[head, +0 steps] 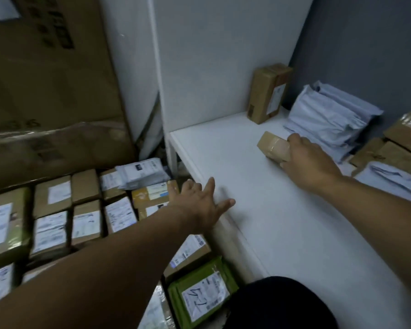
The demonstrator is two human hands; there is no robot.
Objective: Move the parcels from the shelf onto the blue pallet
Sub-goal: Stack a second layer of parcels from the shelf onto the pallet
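Note:
My right hand (309, 162) grips a small taped cardboard box (273, 144) lying on the white shelf (259, 210), fingers curled round its near end. Spread open, my left hand (199, 203) hovers at the shelf's front left edge and holds nothing. At the shelf's back an upright brown box (267, 93) stands against the wall. A stack of grey mailer bags (330, 119) lies to its right, and further cardboard parcels (403, 143) sit at the far right. Below left, several labelled boxes (57, 217) are packed together; the blue pallet itself is hidden.
A large cardboard carton (48, 91) leans against the wall at upper left. A green mailer bag (199, 293) and a white mailer (140, 172) lie among the low parcels. My dark-clothed knee (282, 305) is at the bottom.

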